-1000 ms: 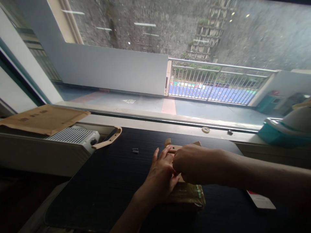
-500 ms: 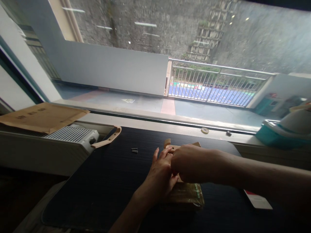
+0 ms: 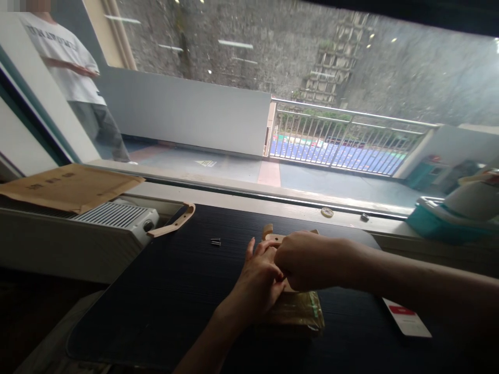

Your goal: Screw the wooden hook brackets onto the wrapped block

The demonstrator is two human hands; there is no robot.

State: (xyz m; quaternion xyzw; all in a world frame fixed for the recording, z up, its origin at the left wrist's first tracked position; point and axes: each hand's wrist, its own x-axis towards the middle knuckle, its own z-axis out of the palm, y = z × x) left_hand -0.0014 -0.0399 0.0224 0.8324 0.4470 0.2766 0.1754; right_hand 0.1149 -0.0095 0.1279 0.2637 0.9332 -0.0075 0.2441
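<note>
My left hand (image 3: pixel 255 278) lies over a light wooden piece (image 3: pixel 273 238) with a curved end and a dark hole, holding it from the near left side. My right hand (image 3: pixel 302 262) is closed in a fist against the left fingers, above the wood; whatever it grips is hidden. Under both hands sits a brownish-yellow block wrapped in clear tape (image 3: pixel 298 314). Two small screws (image 3: pixel 215 242) lie to the left on the dark table. Farther left, a second curved wooden piece (image 3: pixel 175 222) with holes rests at the table's edge.
The dark table (image 3: pixel 156 306) has a red-and-white card (image 3: pixel 407 317) at right. On the sill are a tape roll (image 3: pixel 326 212) and a small dark object (image 3: pixel 364 217). A brown envelope (image 3: pixel 70 184) covers part of the radiator (image 3: pixel 117 214). A teal bin (image 3: pixel 429 221) stands right. Outside is a person (image 3: pixel 74 67).
A person in a white shirt has come into view outside the window at upper left. My view has shifted slightly. Both hands keep almost the same place on the wood.
</note>
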